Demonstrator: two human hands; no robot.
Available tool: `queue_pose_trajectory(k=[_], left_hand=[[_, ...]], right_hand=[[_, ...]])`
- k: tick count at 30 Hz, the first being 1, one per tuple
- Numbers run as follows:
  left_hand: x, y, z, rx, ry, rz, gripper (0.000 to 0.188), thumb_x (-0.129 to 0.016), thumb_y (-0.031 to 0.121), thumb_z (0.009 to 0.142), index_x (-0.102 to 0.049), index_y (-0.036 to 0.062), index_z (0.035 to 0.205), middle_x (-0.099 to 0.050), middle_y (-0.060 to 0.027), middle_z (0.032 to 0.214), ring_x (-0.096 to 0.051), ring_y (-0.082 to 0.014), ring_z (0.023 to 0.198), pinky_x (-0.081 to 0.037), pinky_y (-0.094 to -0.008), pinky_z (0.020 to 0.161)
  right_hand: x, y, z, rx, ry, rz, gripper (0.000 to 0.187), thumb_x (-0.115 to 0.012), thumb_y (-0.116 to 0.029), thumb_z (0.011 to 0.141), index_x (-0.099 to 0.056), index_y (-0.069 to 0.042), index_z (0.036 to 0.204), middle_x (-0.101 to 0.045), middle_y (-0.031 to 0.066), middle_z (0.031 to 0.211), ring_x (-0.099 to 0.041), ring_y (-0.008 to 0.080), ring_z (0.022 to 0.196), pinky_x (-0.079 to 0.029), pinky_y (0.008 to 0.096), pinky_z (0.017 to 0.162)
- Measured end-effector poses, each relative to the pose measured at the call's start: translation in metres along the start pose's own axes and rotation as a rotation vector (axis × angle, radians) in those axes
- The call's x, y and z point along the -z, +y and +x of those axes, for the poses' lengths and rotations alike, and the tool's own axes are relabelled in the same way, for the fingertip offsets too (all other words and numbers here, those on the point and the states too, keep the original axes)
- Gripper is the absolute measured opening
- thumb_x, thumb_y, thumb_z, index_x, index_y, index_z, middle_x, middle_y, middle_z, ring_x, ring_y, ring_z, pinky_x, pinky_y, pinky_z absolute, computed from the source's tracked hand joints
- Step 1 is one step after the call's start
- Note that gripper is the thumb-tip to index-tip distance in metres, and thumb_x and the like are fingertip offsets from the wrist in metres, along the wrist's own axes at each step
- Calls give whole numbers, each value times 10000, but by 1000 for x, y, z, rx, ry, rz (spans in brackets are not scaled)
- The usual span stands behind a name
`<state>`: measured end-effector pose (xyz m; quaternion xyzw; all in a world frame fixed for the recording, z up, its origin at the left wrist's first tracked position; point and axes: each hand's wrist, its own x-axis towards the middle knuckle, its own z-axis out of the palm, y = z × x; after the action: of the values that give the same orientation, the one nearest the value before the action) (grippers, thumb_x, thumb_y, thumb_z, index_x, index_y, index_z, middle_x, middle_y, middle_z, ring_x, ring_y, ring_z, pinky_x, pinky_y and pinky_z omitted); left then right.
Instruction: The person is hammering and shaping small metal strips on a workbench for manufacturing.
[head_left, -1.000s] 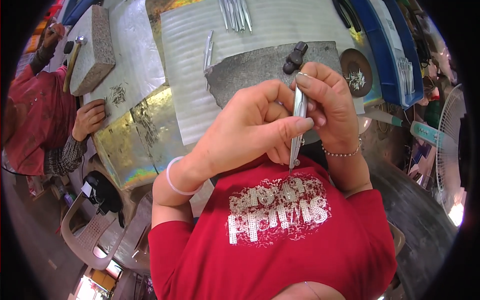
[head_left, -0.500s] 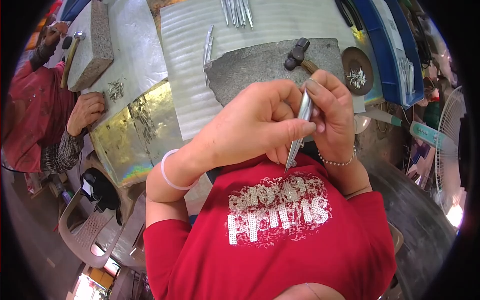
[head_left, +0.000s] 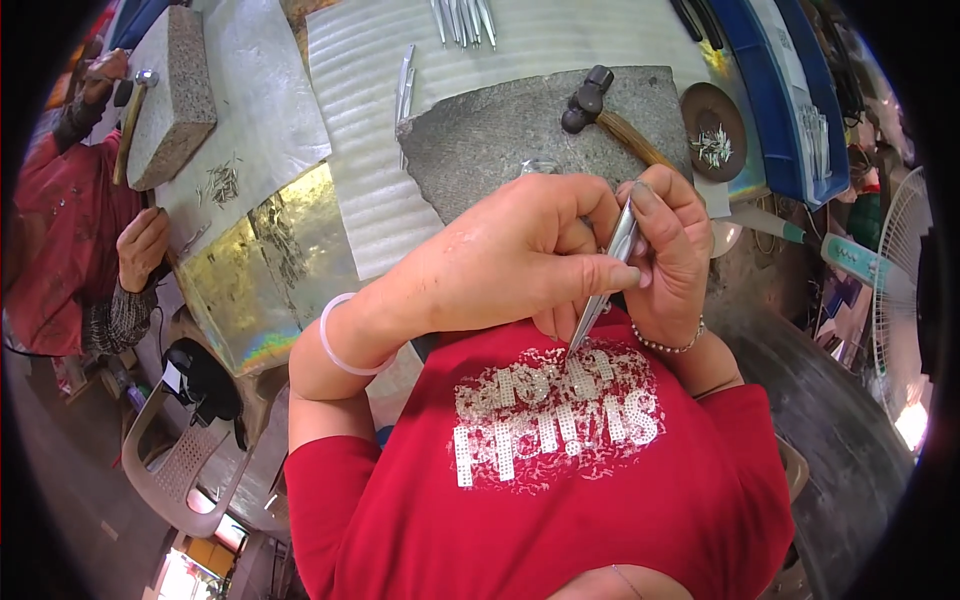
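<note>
In front of my chest, my left hand (head_left: pixel 525 250) and my right hand (head_left: pixel 672 245) meet around a slim silver pointed tool (head_left: pixel 610 270). It looks like tweezers, with its narrow tip slanting down toward my red shirt. My left thumb lies across its shaft, the other left fingers curled behind it. Right thumb and fingers pinch its upper end. Just beyond my hands is a rough grey stone slab (head_left: pixel 470 140). A hammer (head_left: pixel 622 130) with a dark head and wooden handle lies on it. Something small and shiny (head_left: pixel 540 166) shows on the slab beside my left knuckles.
Similar silver tools (head_left: pixel 463 20) lie at the back. A brown round dish (head_left: pixel 700 105) of small metal pieces sits right, beside a blue bin (head_left: pixel 775 150). At left, a co-worker's hand (head_left: pixel 143 245) rests near a stone block (head_left: pixel 178 100). A fan (head_left: pixel 900 270) stands far right.
My hands have shifted slightly and the tool has turned a little, still in both hands. More of the hammer handle shows. The co-worker's near hand has moved left and toward the table's edge.
</note>
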<state>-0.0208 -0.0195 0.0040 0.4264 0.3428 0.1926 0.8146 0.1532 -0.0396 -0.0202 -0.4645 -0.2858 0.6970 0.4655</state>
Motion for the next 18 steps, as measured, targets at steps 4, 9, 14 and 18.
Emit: queue_pose_trajectory(k=[4, 9, 14, 18], left_hand=[[4, -3, 4, 32, -40, -44, 214, -645, 135, 863, -470, 12, 863, -579, -46, 573, -604, -108, 501, -458, -194, 430], [5, -8, 7, 33, -80, -130, 226, -655, 139, 853, -485, -2, 897, -593, -61, 586, -605, -117, 494, -467, -193, 429], [5, -13, 9, 15, -89, -183, 239, -655, 158, 855, -486, -8, 890, -593, -71, 591, -614, -133, 503, -483, -210, 434], [4, -12, 8, 4, -73, -188, 253, -660, 183, 855, -487, -1, 872, -591, -75, 590, -621, -145, 510, -492, -223, 438]], right_hand=[[0, 2, -1, 30, 6, 31, 133, -591, -129, 887, -520, -72, 790, -515, -15, 593, -390, 18, 404, -288, 159, 359], [2, 2, -2, 36, 1, 53, 142, -584, -130, 892, -513, -75, 782, -514, -12, 595, -391, 20, 408, -287, 165, 356], [3, 2, 0, -16, -8, 85, 161, -580, -136, 896, -510, -75, 764, -511, -10, 600, -381, 23, 408, -285, 168, 355], [2, 2, 0, -17, -11, 88, 172, -582, -140, 896, -508, -76, 754, -508, -10, 601, -380, 24, 410, -285, 168, 356]])
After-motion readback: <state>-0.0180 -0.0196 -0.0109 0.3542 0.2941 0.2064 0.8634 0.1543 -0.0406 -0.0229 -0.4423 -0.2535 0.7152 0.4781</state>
